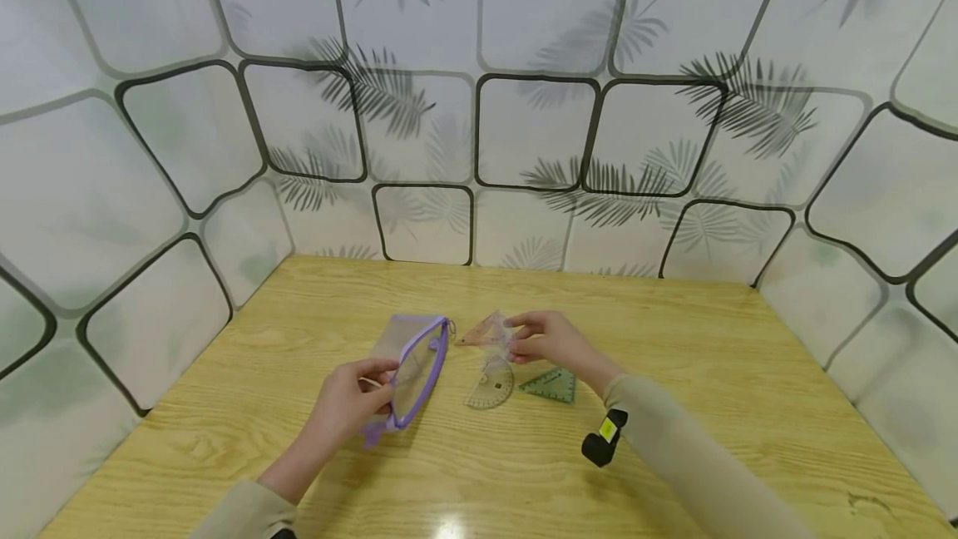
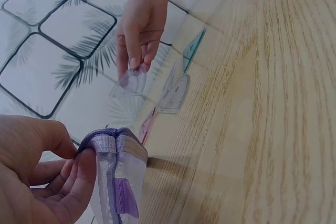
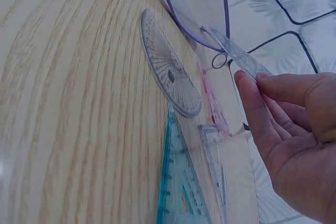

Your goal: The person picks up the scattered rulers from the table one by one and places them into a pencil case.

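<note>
- On the wooden tabletop (image 1: 674,373), near its middle, the left hand (image 1: 346,407) grips the near end of a purple-trimmed mesh pencil pouch (image 1: 414,366), thumb and fingers curled round its zipped edge, holding its mouth open.
- Just right of the pouch, the right hand (image 1: 546,339) pinches a small clear ruler piece (image 3: 237,55) between thumb and fingertips, lifted off the wood close to the pouch's mouth.
- Beside that hand a pink-tinted set square (image 1: 482,329) lies flat, its tip pointing toward the pouch's zip pull.
- Below it a clear protractor (image 1: 490,384) rests on the wood, touching or nearly touching a green set square (image 1: 551,384) to its right; nothing lies between these and the pouch.
- The right-wrist view shows one more clear set square (image 3: 214,153) lying between the green and pink ones.
- The protractor carries a small dark label and printed degree marks, too small to read.
- A black device with a yellow patch (image 1: 604,437) sits on the right wrist, over a beige sleeve.
- The tabletop is pale wood grain with a glare spot at the near edge; walls (image 1: 524,106) on three sides are white panels with dark rounded outlines and grey palm-leaf prints.
</note>
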### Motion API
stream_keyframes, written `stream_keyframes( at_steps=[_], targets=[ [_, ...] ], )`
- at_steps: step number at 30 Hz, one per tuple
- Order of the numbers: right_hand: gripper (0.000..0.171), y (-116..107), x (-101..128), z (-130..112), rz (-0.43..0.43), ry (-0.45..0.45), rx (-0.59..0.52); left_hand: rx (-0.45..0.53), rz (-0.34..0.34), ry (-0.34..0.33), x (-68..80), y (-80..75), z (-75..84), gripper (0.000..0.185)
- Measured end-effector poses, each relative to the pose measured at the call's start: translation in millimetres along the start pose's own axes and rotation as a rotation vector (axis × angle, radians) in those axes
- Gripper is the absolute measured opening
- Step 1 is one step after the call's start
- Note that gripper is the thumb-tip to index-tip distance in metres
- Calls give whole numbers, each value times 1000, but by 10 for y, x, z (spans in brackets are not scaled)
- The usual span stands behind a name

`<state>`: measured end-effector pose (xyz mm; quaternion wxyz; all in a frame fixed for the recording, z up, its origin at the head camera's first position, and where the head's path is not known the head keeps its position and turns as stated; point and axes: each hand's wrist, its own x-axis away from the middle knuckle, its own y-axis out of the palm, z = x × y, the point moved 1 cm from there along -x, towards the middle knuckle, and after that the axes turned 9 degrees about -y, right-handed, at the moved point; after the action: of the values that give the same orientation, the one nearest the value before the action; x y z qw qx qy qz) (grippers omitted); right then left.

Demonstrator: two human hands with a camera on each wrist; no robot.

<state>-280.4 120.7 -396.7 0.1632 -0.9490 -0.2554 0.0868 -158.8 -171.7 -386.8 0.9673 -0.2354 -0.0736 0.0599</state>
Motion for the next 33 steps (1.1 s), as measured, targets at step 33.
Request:
stream_keyframes(
  at_steps=[33],
  targets=[
    [42, 346, -346, -137, -161, 42, 16, 11, 3, 14, 20, -9, 8, 41]
  ],
)
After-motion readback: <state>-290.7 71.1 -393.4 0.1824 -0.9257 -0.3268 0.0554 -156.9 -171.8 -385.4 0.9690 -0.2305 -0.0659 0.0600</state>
